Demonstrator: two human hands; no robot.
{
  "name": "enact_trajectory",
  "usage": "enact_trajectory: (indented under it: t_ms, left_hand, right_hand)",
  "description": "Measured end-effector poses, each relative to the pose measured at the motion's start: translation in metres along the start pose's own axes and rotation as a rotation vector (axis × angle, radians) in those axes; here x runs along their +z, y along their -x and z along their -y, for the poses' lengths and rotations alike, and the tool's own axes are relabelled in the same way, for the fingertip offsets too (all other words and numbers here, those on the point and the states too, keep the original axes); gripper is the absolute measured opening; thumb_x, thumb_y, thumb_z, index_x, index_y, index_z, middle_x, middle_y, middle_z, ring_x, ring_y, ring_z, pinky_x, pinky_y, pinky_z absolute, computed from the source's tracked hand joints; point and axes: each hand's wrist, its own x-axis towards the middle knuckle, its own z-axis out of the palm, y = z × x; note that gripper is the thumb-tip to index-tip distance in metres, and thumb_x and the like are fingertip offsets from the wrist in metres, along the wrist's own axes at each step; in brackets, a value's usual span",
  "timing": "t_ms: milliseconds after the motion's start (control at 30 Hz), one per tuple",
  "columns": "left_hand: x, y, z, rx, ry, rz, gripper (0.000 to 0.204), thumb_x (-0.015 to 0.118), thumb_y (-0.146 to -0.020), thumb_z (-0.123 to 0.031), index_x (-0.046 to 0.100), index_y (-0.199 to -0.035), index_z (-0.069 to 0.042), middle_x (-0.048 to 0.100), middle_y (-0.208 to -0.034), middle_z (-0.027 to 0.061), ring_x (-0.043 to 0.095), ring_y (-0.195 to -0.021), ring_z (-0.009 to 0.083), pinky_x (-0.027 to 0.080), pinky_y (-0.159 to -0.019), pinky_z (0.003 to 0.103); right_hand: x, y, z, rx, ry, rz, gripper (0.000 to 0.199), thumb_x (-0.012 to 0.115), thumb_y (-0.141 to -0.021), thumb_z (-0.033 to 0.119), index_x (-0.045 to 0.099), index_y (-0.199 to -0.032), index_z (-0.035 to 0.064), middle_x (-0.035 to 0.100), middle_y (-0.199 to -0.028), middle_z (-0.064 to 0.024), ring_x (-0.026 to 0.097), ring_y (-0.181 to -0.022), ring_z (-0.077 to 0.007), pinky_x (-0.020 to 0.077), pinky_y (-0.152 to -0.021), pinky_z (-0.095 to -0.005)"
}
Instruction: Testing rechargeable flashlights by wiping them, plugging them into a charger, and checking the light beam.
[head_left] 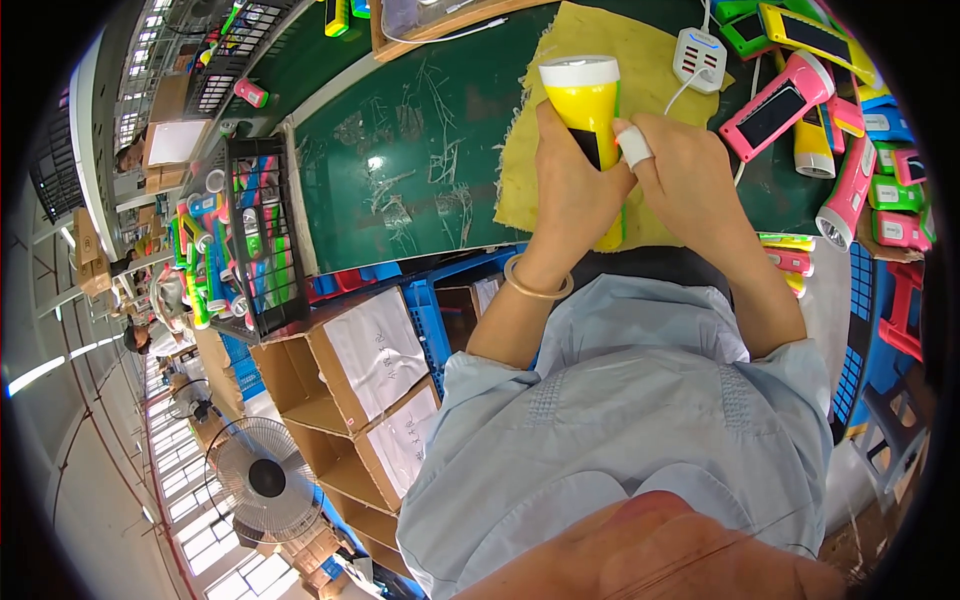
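Left hand (572, 190) is what I see first: it is wrapped around the body of a yellow flashlight (585, 100), fingers closed on it from the 9 o'clock side. My right hand (690, 175) presses in from 3 o'clock, fingers curled against the same body, and a white wrap covers one fingertip (634, 146). Both hands are equally close; each is touching it. The flashlight stands with its long axis running 12 to 6, white head end up at 12 and the lower end hidden between the palms. It is held just above a yellow cloth (555, 60) spread on the green table (400, 170).

Moving outward, at 1 o'clock a white charging hub (699, 55) sits on the cloth's edge with one cable leading off. From 2 to 3 o'clock lies a heap of pink, green and yellow flashlights (800, 100); I count at least eight, though the pile overlaps too much for an exact number. At 9 o'clock a black wire basket (265, 235) holds many more, uncountable. Below it, at 7 o'clock, are three open cardboard boxes (350, 400) and one floor fan (262, 478).
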Motion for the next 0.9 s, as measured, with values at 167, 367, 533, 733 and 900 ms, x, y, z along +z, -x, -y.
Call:
enact_trajectory:
  t_ms: [167,367,533,733,900]
  left_hand:
    - [-0.008,-0.013,0.017,0.027,0.110,-0.033,0.044,0.067,-0.073,-0.011,0.039,-0.104,-0.001,0.053,-0.084,0.0115,0.055,-0.071,0.0213,0.046,-0.061,0.031]
    - [-0.029,-0.016,0.012,-0.186,0.813,0.041,0.040,0.048,-0.090,-0.035,0.046,-0.111,0.000,0.053,-0.085,0.0063,0.053,-0.076,0.0164,0.046,-0.070,0.031]
    - [-0.012,-0.016,0.001,-0.079,0.911,0.022,0.048,0.038,-0.091,-0.047,0.051,-0.101,-0.001,0.055,-0.080,0.0075,0.054,-0.073,0.0191,0.046,-0.069,0.032]
    - [-0.013,-0.021,-0.016,-0.225,0.964,-0.046,0.072,0.012,-0.090,-0.057,0.055,-0.093,0.001,0.059,-0.071,0.0132,0.056,-0.064,0.0250,0.048,-0.060,0.034]
    - [-0.013,-0.030,-0.008,-0.199,0.929,-0.069,0.070,0.013,-0.091,-0.052,0.056,-0.091,0.003,0.058,-0.067,0.0138,0.055,-0.057,0.0249,0.047,-0.054,0.034]
  right_hand:
    - [-0.010,0.016,0.001,-0.061,-0.121,-0.157,0.009,0.051,-0.083,0.005,0.057,-0.089,0.0020,0.059,-0.072,-0.0147,0.055,-0.053,-0.0289,0.0417,-0.048,-0.0320]
    - [-0.027,0.017,-0.026,0.196,-0.379,0.034,0.042,0.037,-0.082,-0.003,0.053,-0.119,0.0077,0.053,-0.074,-0.0060,0.048,-0.060,-0.0095,0.0403,-0.058,-0.0211]
    - [0.011,0.008,-0.013,0.189,-0.738,0.273,0.038,0.046,-0.091,0.026,0.054,-0.111,-0.0052,0.057,-0.078,-0.0074,0.051,-0.073,-0.0111,0.0426,-0.068,-0.0258]
    - [0.023,0.005,-0.014,0.229,-0.898,0.325,0.044,0.052,-0.089,0.034,0.056,-0.106,-0.0063,0.054,-0.074,-0.0028,0.048,-0.069,-0.0088,0.0405,-0.061,-0.0251]
    - [0.026,0.000,-0.022,0.316,-0.931,0.453,0.045,0.058,-0.086,0.031,0.055,-0.111,-0.0053,0.056,-0.081,-0.0028,0.049,-0.074,-0.0081,0.0415,-0.065,-0.0244]
